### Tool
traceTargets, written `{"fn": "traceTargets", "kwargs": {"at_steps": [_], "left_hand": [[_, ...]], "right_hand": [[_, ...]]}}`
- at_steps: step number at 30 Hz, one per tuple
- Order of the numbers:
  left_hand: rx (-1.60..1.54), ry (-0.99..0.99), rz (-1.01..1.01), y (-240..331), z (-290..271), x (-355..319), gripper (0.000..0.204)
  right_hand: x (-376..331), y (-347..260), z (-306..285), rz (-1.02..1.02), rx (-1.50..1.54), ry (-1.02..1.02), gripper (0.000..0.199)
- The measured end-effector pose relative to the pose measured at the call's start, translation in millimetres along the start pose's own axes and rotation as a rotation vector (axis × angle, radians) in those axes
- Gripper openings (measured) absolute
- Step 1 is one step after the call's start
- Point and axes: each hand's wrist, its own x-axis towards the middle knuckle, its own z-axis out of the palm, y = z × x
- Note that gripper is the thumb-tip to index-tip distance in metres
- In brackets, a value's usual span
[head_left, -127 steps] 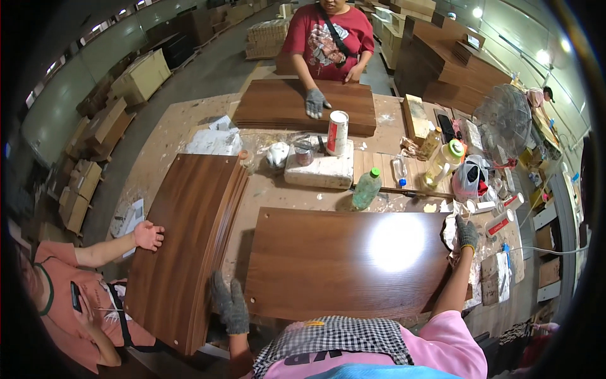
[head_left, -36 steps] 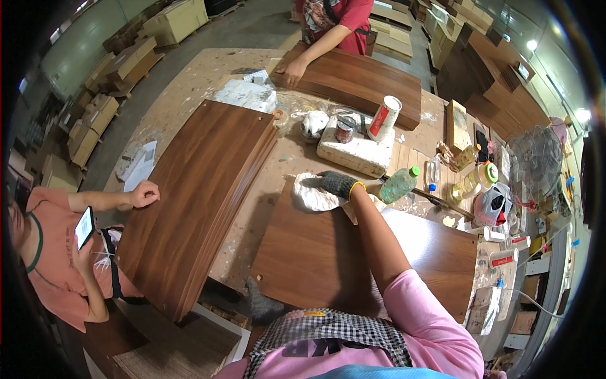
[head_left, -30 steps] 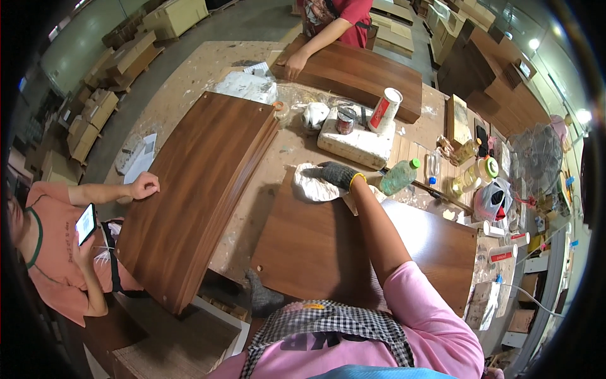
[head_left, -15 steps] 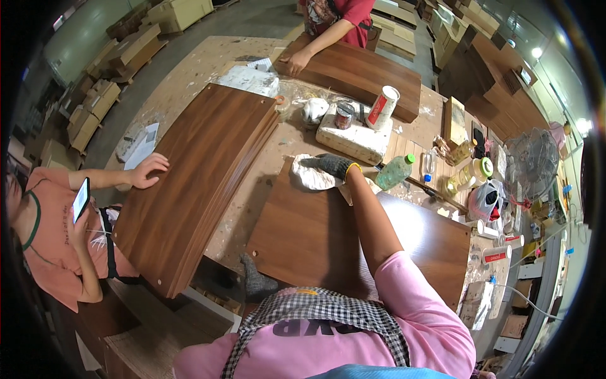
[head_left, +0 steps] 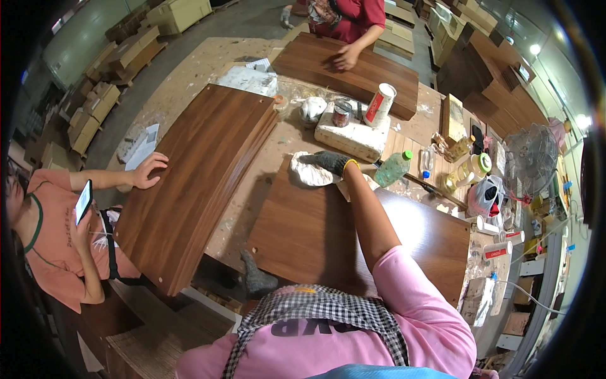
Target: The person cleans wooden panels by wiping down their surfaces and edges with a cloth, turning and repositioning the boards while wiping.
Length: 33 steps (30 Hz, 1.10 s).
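A white cloth is pressed onto the far left corner of a brown panel by the gloved right hand. The panel is laid flat on the near side of the workbench. The right fingers are held together over the bunched cloth; whether it is also pinched underneath cannot be told. The gloved left hand is seen beside the panel's near left corner, partly hidden by the checked apron; its grip and any contact cannot be made out.

Only that far corner is covered by the cloth; the rest of the panel is left uncovered, apart from where it is crossed by the right arm. How much has been gone over cannot be judged from the surface. More panels are stacked at the left.

Printed labels are borne by the red-and-white cup and the small can. Dark letters are printed across the pink shirt, and smaller writing is carried by the salmon shirt.
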Motion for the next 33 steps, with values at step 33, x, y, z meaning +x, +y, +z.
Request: {"fn": "traceTargets", "kwargs": {"at_steps": [33], "left_hand": [[0.401, -0.496, -0.485, 323, -9, -95, 0.065]], "right_hand": [[3, 4, -1, 0.018, 0.18, -0.028, 0.042]]}}
